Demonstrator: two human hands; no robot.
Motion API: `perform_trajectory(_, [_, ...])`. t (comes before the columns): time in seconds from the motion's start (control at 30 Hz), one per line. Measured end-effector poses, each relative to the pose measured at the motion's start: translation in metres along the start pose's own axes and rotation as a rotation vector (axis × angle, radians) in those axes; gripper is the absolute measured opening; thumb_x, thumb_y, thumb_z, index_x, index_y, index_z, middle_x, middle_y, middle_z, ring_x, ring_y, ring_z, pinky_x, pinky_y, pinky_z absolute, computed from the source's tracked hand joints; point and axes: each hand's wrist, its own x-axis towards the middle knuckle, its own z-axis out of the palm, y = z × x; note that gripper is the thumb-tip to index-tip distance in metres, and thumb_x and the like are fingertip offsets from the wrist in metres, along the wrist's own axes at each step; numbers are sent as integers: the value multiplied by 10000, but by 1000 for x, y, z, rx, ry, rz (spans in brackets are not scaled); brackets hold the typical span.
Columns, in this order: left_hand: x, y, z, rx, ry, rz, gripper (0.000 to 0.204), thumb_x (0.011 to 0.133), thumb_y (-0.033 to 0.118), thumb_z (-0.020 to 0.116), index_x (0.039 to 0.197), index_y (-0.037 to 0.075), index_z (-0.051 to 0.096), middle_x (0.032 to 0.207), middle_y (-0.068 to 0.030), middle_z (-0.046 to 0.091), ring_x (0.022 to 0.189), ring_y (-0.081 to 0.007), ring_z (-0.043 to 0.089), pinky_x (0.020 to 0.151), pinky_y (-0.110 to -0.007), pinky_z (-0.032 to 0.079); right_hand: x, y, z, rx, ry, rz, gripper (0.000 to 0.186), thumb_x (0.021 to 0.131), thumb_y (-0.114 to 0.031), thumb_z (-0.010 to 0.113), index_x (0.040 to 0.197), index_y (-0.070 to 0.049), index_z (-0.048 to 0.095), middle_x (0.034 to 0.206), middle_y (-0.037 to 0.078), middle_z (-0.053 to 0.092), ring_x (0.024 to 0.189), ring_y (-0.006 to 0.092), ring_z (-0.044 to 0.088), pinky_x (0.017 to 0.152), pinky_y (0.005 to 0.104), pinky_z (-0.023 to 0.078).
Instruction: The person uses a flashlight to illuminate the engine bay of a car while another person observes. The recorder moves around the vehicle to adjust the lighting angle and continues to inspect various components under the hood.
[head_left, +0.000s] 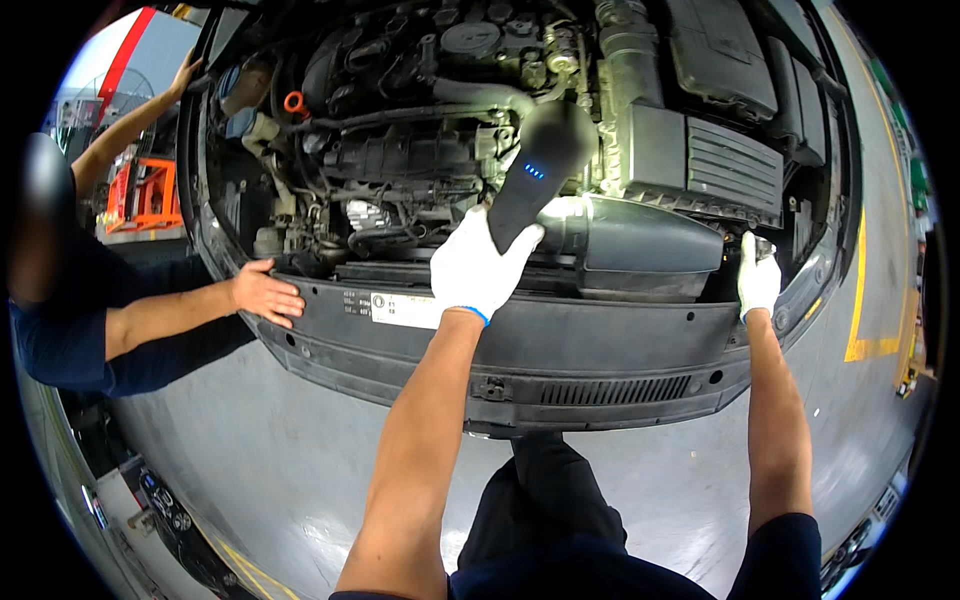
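My left hand (478, 262), in a white glove, is closed round the handle of a black work light (520, 195) with a row of small blue lights. Its blurred head points into the engine bay, and a bright patch falls on the engine (470, 95) behind it. At the right front corner, beside the black air intake duct (655, 250), is my gloved right hand (760, 277). Its fingers are closed at a small dark grey part that I cannot make out. The front panel (590, 335) of the car runs below both hands.
A co-worker in dark clothes stands at the left, one hand (268, 292) flat on the front panel and the other (186, 75) raised at the car's edge. An air filter housing (735, 165) sits at the right of the bay. Behind the co-worker is an orange cart (150, 195).
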Motion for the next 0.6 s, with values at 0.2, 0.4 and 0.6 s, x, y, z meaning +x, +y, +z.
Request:
perform_trajectory(0.2, [2, -5, 4, -16, 16, 11, 700, 855, 656, 743, 1133, 20, 654, 1066, -224, 749, 1034, -401, 721, 921, -462, 560, 4, 5, 3, 97, -8, 43, 509, 1051, -514, 611, 1161, -34, 738, 1050, 169, 772, 942, 306, 702, 909, 388, 517])
perform_trajectory(0.4, [2, -7, 0, -18, -36, -17, 795, 870, 692, 707, 1243, -6, 627, 1116, -237, 747, 1051, -395, 722, 944, -443, 553, 7, 16, 8, 147, 6, 4, 507, 1053, -517, 618, 1129, -30, 734, 986, 136, 754, 851, 230, 627, 869, 360, 503])
perform_trajectory(0.6, [2, -7, -3, -55, -45, -16, 771, 867, 668, 729, 1222, -9, 630, 1110, -233, 749, 1031, -401, 725, 927, -448, 561, 8, 13, 8, 150, -3, 35, 489, 1055, -500, 626, 1112, -26, 734, 963, 122, 745, 835, 210, 606, 855, 350, 499])
